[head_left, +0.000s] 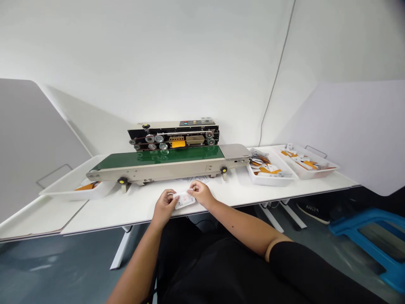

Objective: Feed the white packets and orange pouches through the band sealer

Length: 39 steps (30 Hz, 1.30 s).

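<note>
Between my two hands is a small white pouch (184, 200) with printing on its face, held just above the front edge of the table. My left hand (164, 207) pinches its left end, and my right hand (202, 194) grips its upper right corner. Behind them stands a band sealing machine (174, 137) with rollers and a green conveyor belt (152, 158). An orange pouch (179, 144) sits in the machine among the rollers. Printed sheets or packets (190, 179) lie partly hidden under the conveyor's front side.
Two white bins (275, 181) (319, 172) at the right hold several orange and white packets. Another white bin (60, 194) with a few packets stands at the left, under the conveyor's end. A blue stool (363, 228) is on the floor at right.
</note>
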Motion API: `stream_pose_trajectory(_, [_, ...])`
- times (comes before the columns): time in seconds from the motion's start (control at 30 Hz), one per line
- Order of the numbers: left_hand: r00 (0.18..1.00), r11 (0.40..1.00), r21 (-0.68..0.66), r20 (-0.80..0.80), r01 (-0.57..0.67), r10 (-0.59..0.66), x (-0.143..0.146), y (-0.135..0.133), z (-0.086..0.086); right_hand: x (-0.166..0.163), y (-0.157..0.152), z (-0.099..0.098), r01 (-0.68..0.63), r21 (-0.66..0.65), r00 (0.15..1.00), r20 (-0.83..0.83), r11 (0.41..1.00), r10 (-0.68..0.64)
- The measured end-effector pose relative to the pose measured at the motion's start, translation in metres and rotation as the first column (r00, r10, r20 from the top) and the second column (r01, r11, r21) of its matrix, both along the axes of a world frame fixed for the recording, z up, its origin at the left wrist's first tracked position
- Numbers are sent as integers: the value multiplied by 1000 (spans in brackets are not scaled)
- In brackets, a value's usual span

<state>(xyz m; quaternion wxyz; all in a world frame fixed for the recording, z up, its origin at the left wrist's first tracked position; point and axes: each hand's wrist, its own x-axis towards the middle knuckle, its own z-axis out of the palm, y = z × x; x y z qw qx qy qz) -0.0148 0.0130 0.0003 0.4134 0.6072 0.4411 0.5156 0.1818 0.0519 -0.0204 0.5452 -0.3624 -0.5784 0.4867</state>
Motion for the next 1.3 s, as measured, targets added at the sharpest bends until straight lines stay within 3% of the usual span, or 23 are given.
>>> stream_pose_trajectory(0.1, [1000,1000,1,25,-12,12,0,2,-2,2,-2,2,-1,7,999,48,1000,1])
stream_pose_trajectory(0.2, [1000,1000,2,8,6,-6,-3,5,-5,8,-7,10,-69,52,970,238,996,55])
stream_pose_trajectory(0.3, [999,999,13,-25,40,-40,-5,7,-7,23,-8,31,-300,74,828,516,951,221])
stream_pose_trajectory(0.37, [999,999,35,-29,37,-36,-6,8,-7,37,-1,53,-390,18,749,588,921,306])
stream_pose_trajectory(0.43, [999,998,51,-29,35,-33,-5,8,-5,54,14,79,-324,-44,808,507,945,300])
stream_pose_trajectory(0.53, [999,997,58,-24,44,-43,-4,7,-3,85,51,121,-26,-60,988,149,998,35])
stream_pose_trajectory(0.57, [999,997,59,-22,46,-45,-4,6,-3,96,65,133,99,-51,995,34,994,-98])
stream_pose_trajectory(0.63, [999,997,59,-22,46,-44,-4,6,-4,118,91,152,346,-115,925,-121,931,-359])
stream_pose_trajectory(0.7, [999,997,55,-28,45,-44,-5,7,-5,135,111,163,471,-185,852,-158,862,-500])
stream_pose_trajectory(0.8, [998,998,53,-33,47,-45,-6,8,-7,145,133,169,515,-242,821,-135,822,-554])
stream_pose_trajectory(0.93, [998,997,70,-54,45,-42,-8,10,-9,133,150,170,505,-303,828,-95,808,-553])
stream_pose_trajectory(1.3, [996,994,87,-75,58,-52,-9,8,-11,90,150,170,403,-293,914,79,867,-398])
